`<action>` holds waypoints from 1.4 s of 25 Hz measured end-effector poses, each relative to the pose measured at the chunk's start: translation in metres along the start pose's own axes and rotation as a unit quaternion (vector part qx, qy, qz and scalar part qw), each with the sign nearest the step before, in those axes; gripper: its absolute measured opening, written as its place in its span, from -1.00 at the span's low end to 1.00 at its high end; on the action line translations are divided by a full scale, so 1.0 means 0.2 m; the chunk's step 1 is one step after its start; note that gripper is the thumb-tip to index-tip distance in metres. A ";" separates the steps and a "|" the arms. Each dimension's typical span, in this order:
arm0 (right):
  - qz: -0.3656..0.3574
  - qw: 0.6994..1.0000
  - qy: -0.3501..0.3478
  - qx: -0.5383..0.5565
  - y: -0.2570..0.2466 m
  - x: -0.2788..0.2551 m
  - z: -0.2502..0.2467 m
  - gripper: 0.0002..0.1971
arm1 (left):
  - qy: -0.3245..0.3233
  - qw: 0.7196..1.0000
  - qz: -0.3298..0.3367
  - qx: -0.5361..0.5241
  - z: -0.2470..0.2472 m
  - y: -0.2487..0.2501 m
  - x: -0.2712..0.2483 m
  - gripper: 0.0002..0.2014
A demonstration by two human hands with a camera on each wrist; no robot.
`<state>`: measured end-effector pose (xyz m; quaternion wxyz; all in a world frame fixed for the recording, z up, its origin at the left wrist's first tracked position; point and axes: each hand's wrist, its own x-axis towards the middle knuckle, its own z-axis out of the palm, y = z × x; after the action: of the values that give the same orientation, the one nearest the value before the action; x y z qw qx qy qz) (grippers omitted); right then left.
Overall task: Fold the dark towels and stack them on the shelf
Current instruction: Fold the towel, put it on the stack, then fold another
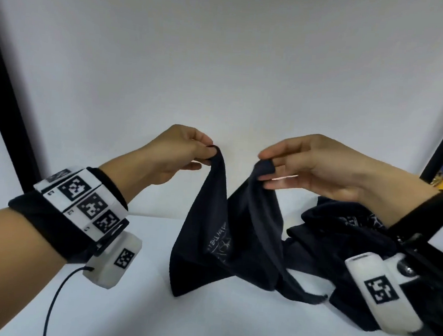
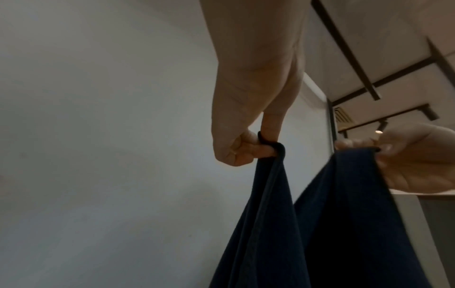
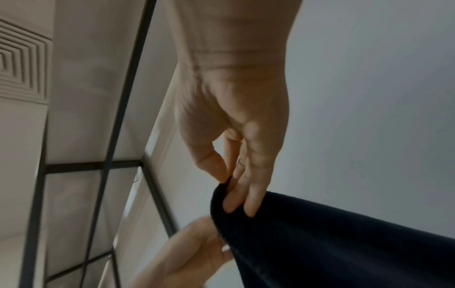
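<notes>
The left hand [image 1: 175, 153] is pinching one top corner of a dark towel [image 1: 225, 237], and the right hand [image 1: 313, 167] is pinching the other corner close beside it. The towel is hanging lengthwise downward between them, its lower end resting on the white table [image 1: 151, 308]. It is navy, creased, with faint pale print. More dark towels [image 1: 342, 230] are lying heaped beneath the right wrist.

The pale lettering [image 1: 216, 237] on the dark towel [image 1: 222, 247] is too blurred to read.
</notes>
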<state>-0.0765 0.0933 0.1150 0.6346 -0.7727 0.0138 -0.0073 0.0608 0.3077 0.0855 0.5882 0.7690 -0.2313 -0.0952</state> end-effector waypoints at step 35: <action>-0.139 0.908 0.161 -0.361 -0.15 0.29 0.10 -0.85 | 0.074 0.938 0.339 -0.007 -0.16 0.35 -0.27 -0.83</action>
<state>-0.0174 0.1181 0.1408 0.2941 -0.9314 0.0097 -0.2143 0.0091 0.3463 0.1544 0.6062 0.6462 -0.4331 0.1654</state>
